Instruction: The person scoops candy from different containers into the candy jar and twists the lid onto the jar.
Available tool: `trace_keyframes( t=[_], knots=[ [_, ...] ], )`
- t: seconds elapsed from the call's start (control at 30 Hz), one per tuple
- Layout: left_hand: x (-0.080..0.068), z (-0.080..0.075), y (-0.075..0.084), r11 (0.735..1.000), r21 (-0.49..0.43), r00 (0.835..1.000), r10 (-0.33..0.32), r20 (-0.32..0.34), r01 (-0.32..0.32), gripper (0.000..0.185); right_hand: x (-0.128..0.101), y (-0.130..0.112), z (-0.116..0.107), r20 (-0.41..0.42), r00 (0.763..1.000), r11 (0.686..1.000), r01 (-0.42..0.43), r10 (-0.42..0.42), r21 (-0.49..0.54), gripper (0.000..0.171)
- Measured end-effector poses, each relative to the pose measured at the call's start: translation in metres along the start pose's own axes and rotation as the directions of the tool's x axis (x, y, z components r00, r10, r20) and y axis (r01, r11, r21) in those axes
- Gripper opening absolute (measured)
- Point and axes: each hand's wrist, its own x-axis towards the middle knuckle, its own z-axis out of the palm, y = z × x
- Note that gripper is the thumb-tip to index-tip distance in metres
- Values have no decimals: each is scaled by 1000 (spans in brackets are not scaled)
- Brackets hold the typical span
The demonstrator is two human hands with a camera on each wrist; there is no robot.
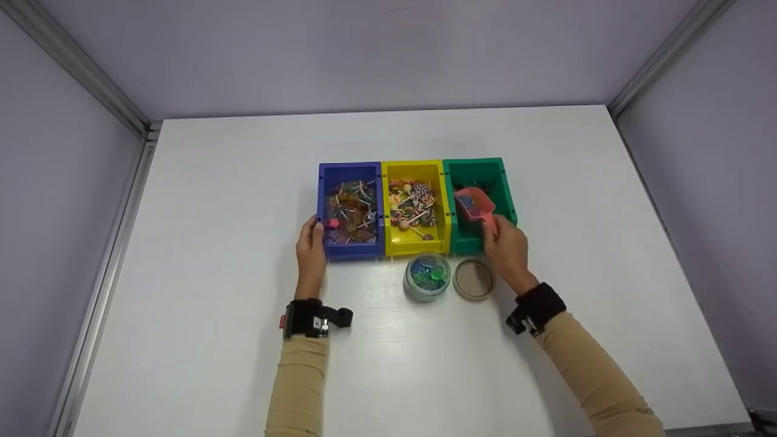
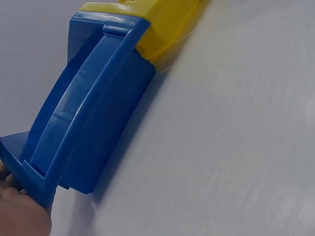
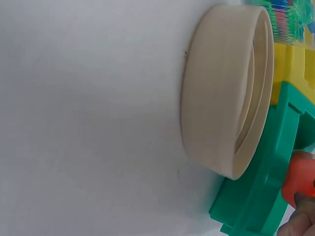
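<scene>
My right hand (image 1: 508, 249) grips the handle of a pink scoop (image 1: 484, 206), held over the green bin (image 1: 502, 182). Small bluish pieces lie in the scoop's bowl. At the outer left side of the blue bin (image 1: 352, 250), my left hand (image 1: 311, 252) holds the bin's wall; some fingers are hidden behind it in the left wrist view. A clear jar (image 1: 419, 295) of blue and green pieces stands in front of the bins. Beside it lies a round beige lid (image 3: 216, 88), hollow side up. Part of the green bin's contents is hidden under the scoop.
Between the blue and green bins, joined in a row, is a yellow bin (image 1: 416, 247) with several lollipops. The blue bin holds mixed stick-like and translucent pieces. White tabletop (image 1: 230, 200) surrounds everything, with grey panels (image 1: 376, 54) at the back and sides.
</scene>
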Motion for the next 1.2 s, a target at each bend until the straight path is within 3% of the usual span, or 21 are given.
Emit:
trace_keyframes(
  t=[0.23,0.43,0.67,1.2],
  knots=[
    [0,-1,-1,1000,6,1000,8,11,-8,47,-5,-1,-3,-3,1000,1000,-18,18,7,29],
    [-1,-2,-2,1000,3,1000,2,19,-2,48,-9,-2,-7,-40,998,999,41,-40,17,26],
    [-1,-1,-1,1000,6,1000,-1,14,0,48,-14,-4,-12,-36,999,999,39,-38,27,26],
    [1,0,-1,1000,-6,1000,15,5,-15,46,-27,-7,-25,-79,989,992,126,-123,27,24]
  ],
)
